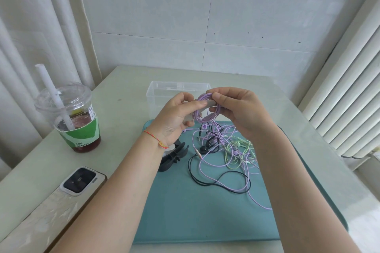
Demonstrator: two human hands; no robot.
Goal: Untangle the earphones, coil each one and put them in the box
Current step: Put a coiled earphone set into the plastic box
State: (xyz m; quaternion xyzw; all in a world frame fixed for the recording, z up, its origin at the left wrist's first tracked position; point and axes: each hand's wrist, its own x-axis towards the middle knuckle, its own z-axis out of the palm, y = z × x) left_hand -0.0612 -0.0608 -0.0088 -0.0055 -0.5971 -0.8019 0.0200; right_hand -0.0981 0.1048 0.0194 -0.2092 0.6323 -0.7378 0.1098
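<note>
Pinching a purple earphone coil point(206, 108), both hands point(211, 113) hover above the mat point(185, 211).

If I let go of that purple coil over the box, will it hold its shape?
Probably not. The purple coil is thin, floppy cable with no tie visible, kept round only by both hands' pinch, so it would likely spring loose. Its tail hangs into the tangle and may drag.
</note>
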